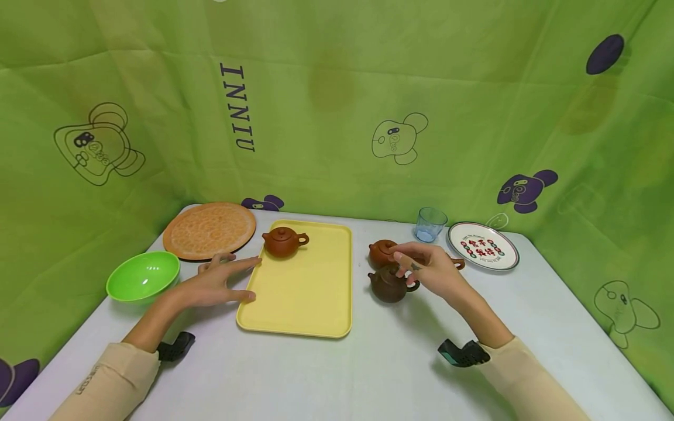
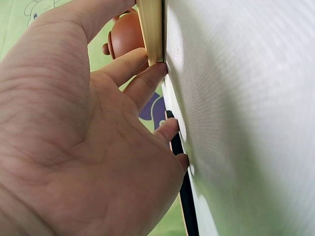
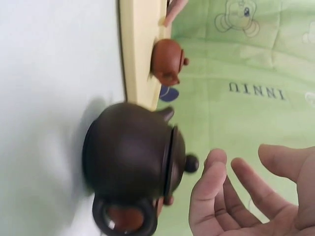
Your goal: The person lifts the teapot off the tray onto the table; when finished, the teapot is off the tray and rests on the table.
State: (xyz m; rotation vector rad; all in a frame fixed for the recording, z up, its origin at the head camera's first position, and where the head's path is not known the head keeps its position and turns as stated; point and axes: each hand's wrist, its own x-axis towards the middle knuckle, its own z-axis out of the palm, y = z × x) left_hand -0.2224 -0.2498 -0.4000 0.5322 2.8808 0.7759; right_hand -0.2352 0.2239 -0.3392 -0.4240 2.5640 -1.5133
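A yellow tray (image 1: 316, 292) lies mid-table with an orange-brown teapot (image 1: 284, 241) at its far left corner. My left hand (image 1: 231, 279) rests flat on the table, its straight fingers (image 2: 142, 73) touching the tray's left edge (image 2: 150, 29). Right of the tray stand a dark brown teapot (image 1: 391, 285) and a reddish teapot (image 1: 380, 252) behind it. Over the dark teapot (image 3: 133, 157) my right hand (image 1: 409, 263) hovers. Its fingers (image 3: 211, 196) are relaxed and apart from the lid knob, holding nothing.
A green bowl (image 1: 143, 275) and a round orange mat (image 1: 209, 229) sit at the left. At the far right are a blue glass (image 1: 430, 224) and a patterned plate (image 1: 482, 245). Green printed cloth walls off the white table (image 1: 368, 374) on three sides.
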